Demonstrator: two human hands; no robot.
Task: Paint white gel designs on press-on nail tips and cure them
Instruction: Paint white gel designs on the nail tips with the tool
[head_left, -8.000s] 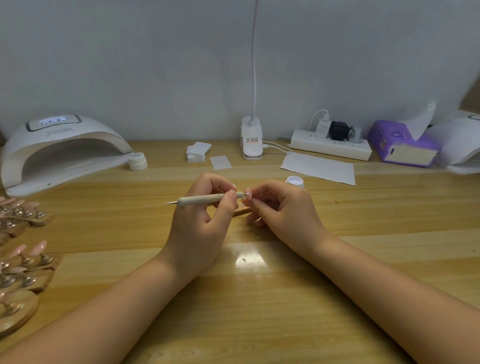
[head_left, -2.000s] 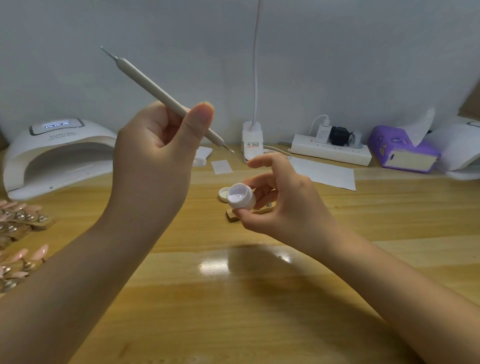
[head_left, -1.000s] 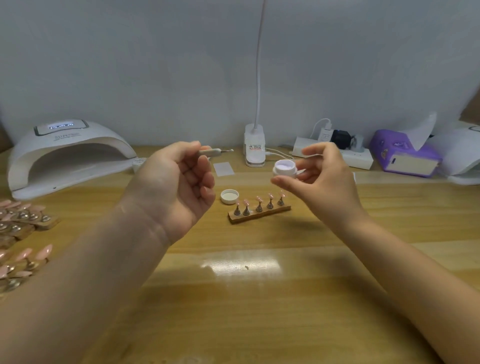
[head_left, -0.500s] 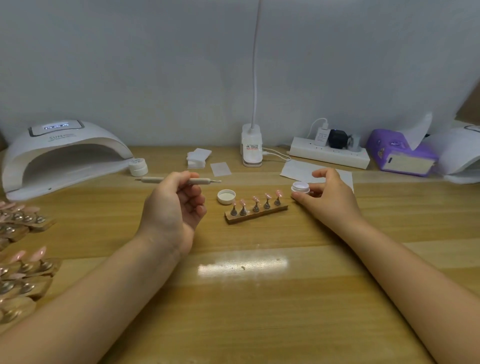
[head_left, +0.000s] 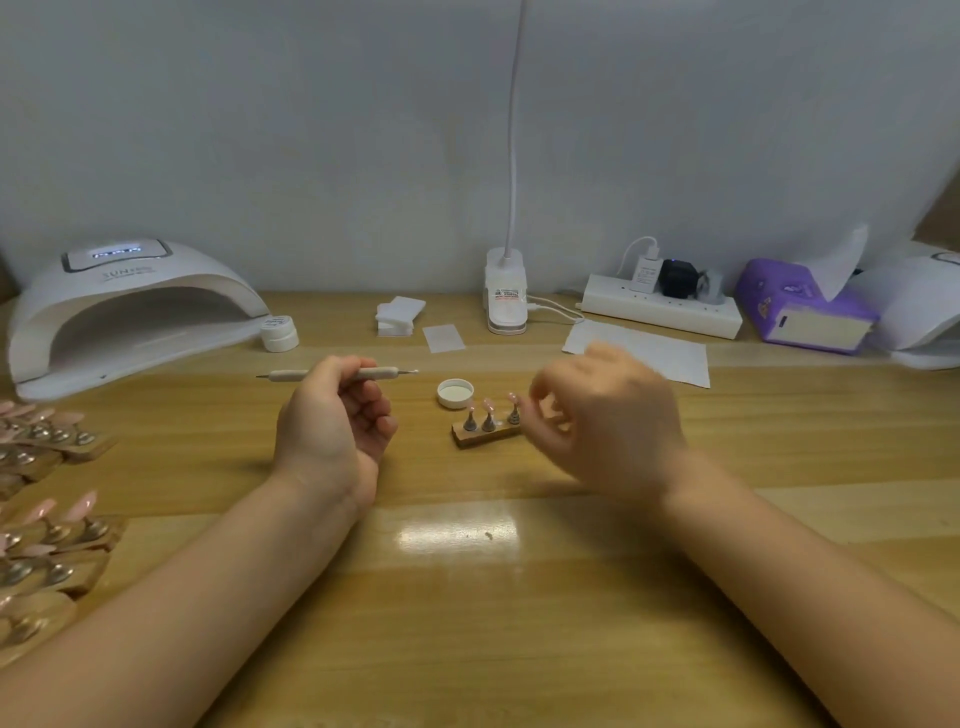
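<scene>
A wooden table fills the lower half of the frame, below a pale wall. At the upper left stands a white curing lamp, its opening facing the viewer, with a small white jar just beside its right foot. At the far right lie a purple tissue box and a white power strip; a clip lamp base stands at centre back. Rows of pink nail tips on wooden stands crowd the left edge. The left hand, left of centre, grips a pale dotting tool held level, fingers curled round it. The right hand, right of centre, is blurred; its fingers curl near the small wooden holder, and I cannot tell whether it holds anything. That holder carries pink nail tips at centre frame, partly hidden by the right hand. A white lid lies just behind it
</scene>
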